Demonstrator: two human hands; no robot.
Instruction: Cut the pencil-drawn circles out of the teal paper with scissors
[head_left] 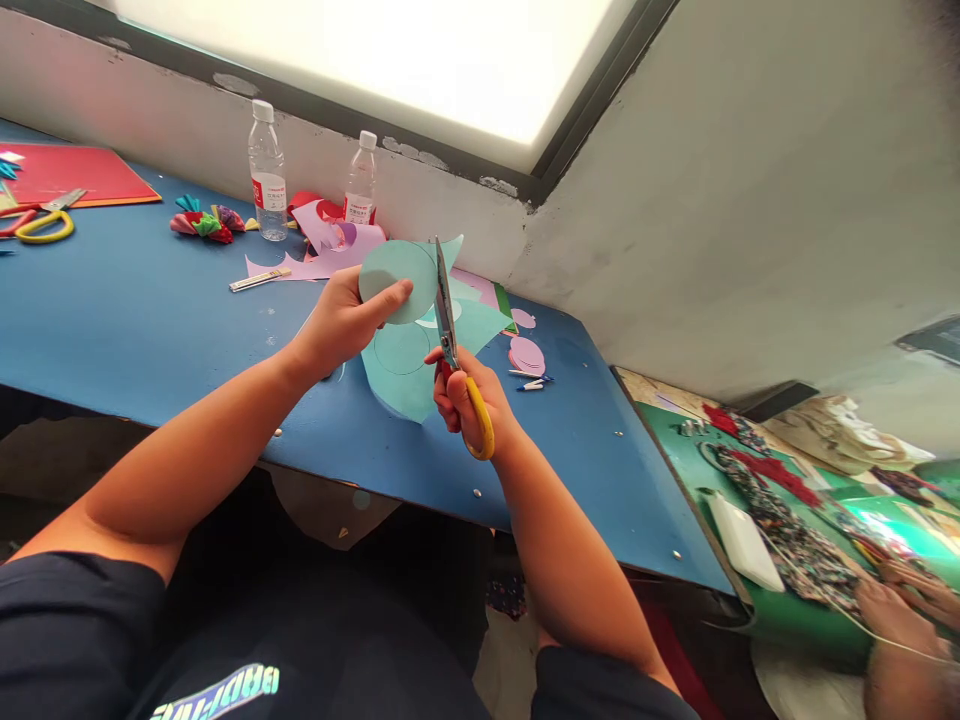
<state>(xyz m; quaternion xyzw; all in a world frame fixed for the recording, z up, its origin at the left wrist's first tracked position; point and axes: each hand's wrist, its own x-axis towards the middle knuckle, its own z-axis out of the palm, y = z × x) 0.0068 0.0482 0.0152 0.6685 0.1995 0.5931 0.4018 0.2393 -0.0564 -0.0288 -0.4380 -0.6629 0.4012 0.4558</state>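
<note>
My left hand [341,325] pinches a pale teal paper circle [390,265], its thumb lying across the front. A pointed strip of the same paper sticks out past the scissors at the circle's upper right. In my right hand [480,395] are the scissors [446,315], with yellow and red handles and blades pointing up along the circle's right edge. From here the blades look nearly closed. Below both hands lies a teal paper sheet [480,330] with a circle outlined on it, partly hidden by my hands.
Lilac scraps [322,260], a small box-cutter-like strip [259,280] and two bottles [268,180] stand or lie behind. Lilac circles [526,356] and pens [531,383] lie right. Left are other scissors [46,222] and red sheets [82,172]. Another person's hands [896,605] work at a green table.
</note>
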